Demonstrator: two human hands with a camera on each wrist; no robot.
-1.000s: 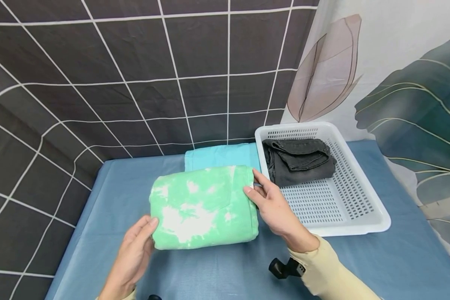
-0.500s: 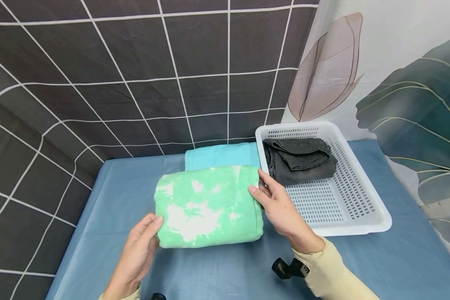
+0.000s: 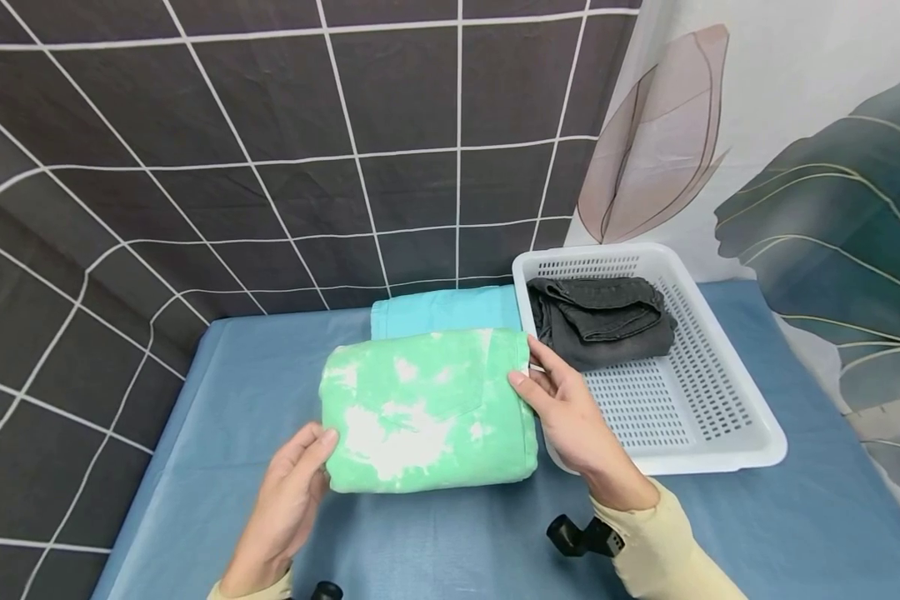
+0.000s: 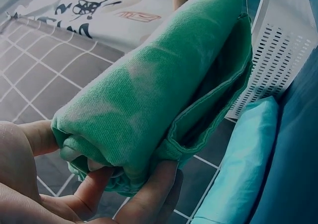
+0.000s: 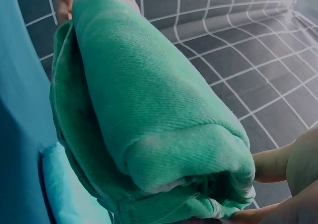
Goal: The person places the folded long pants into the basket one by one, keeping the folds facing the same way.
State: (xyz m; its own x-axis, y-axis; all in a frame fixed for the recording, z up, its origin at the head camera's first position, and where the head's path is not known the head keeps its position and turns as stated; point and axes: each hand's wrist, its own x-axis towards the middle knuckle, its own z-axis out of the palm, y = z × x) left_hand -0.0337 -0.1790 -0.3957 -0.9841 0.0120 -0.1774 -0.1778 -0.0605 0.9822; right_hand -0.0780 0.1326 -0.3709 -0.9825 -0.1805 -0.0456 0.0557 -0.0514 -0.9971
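Note:
Both hands hold a folded green-and-white tie-dye garment (image 3: 427, 417), raised above the blue surface. My left hand (image 3: 287, 500) grips its left end, thumb on top. In the left wrist view, the fingers (image 4: 149, 194) curl under the garment's rolled layers. At the opposite end, my right hand (image 3: 570, 417) pinches the edge between thumb and fingers, close beside the white basket (image 3: 742, 417). The right wrist view shows the bundle (image 5: 149, 85) as thick, ribbed fabric with a loose flap along one side. Behind it lies a folded light-blue cloth (image 3: 450, 311), partly covered from the head view.
Inside the perforated basket, folded dark grey jeans (image 3: 607, 321) lie toward the back left. The blue cloth-covered surface (image 3: 435, 542) runs beneath everything. A dark gridded wall covering (image 3: 285, 108) stands behind, and a leaf-patterned curtain (image 3: 817, 208) hangs at right.
Both hands have shifted slightly to the right, carrying the green tie-dye garment closer to the basket. Their grip looks the same. The basket and the other folded clothes stay in place.

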